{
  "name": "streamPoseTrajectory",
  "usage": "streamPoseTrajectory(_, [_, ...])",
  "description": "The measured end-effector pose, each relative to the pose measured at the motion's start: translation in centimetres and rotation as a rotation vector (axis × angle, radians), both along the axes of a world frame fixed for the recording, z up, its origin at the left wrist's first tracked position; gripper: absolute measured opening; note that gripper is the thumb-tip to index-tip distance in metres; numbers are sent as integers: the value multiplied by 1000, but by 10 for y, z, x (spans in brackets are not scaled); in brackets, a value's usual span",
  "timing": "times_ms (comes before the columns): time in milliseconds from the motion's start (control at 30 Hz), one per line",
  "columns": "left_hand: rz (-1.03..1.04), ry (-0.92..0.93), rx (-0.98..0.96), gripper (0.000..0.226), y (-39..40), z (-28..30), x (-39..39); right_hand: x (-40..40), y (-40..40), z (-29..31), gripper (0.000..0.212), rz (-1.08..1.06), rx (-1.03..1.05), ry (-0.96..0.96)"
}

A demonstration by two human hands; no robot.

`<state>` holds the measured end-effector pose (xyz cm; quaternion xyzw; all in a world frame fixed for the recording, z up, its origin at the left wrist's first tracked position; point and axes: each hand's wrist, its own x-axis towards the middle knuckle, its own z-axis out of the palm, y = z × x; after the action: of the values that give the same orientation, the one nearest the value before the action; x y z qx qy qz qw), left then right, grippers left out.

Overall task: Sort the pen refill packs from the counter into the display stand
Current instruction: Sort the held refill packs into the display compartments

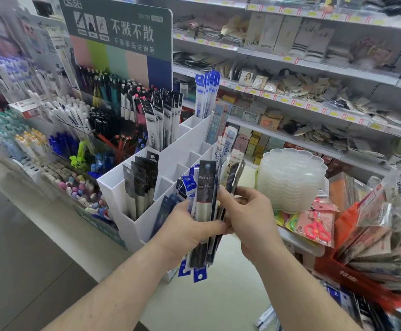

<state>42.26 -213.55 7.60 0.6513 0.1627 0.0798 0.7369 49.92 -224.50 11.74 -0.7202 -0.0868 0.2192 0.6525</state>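
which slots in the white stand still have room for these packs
Free: the middle compartments of the white stand, between the black packs at the front and the black-and-white packs behind. Crowded: the front corner slot, and the right edge by the held bundle.

My left hand (pixel 192 229) covers the middle of the packs (pixel 205 211), so I cannot count them; their small print is too fine to read. My right hand (pixel 249 218) hides the edges of the packs behind it. The packs block the near right compartments of the stand (pixel 161 168). The bags (pixel 383 237) at right are smeared by blur and cut off by the edge. The shelves (pixel 314 68) are soft, their goods hard to name. My forearms run out of the bottom edge.
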Motion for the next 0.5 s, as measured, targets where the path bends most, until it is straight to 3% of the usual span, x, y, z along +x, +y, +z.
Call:
streamPoseTrajectory(167, [-25, -38, -241, 50, 8, -6, -4, 6, -8, 11, 12, 184, 68, 233])
streamPoseTrajectory(333, [-161, 27, -501, 57, 15, -10, -10, 15, -13, 4, 9, 272, -59, 166])
streamPoseTrajectory(500, [-20, 68, -543, 22, 19, -4, -8, 21, -17, 4, 21, 183, 74, 176])
